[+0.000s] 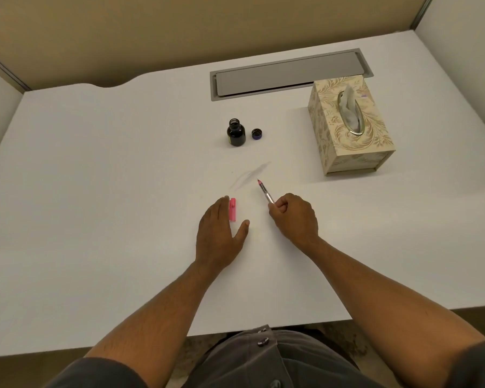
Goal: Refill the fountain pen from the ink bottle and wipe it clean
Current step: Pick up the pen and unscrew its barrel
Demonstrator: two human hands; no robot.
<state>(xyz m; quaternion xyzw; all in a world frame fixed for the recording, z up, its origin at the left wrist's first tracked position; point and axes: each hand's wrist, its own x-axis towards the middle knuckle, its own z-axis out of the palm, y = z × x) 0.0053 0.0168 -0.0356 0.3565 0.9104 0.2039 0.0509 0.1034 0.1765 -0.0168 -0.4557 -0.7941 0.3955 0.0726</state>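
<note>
**Pen held uncapped over desk, ink bottle open**

A white desk is seen from above, bounded by tan partition panels at the back. A grey hatch cover is set into the desk surface near the far edge. A patterned tissue box stands just in front of the right end of the hatch, with a tissue drawn up through its oval slot.

The left hand is laid flat on the desk, fingers straight and released, thumb spread to the right. The right hand is positioned beside it, its fingers clenched around the rear end of the pen. The pen is held tilted, tip pointed away and to the left, above the desk; contact with the surface cannot be determined.

The ink bottle is placed upright near the desk centre, well beyond both hands, its mouth uncovered. A faint grey smear is noted on the desk between bottle and pen. The pink pen cap lies beside the left index finger, between finger and thumb. The bottle lid is set just right of the bottle, open side up.
</note>
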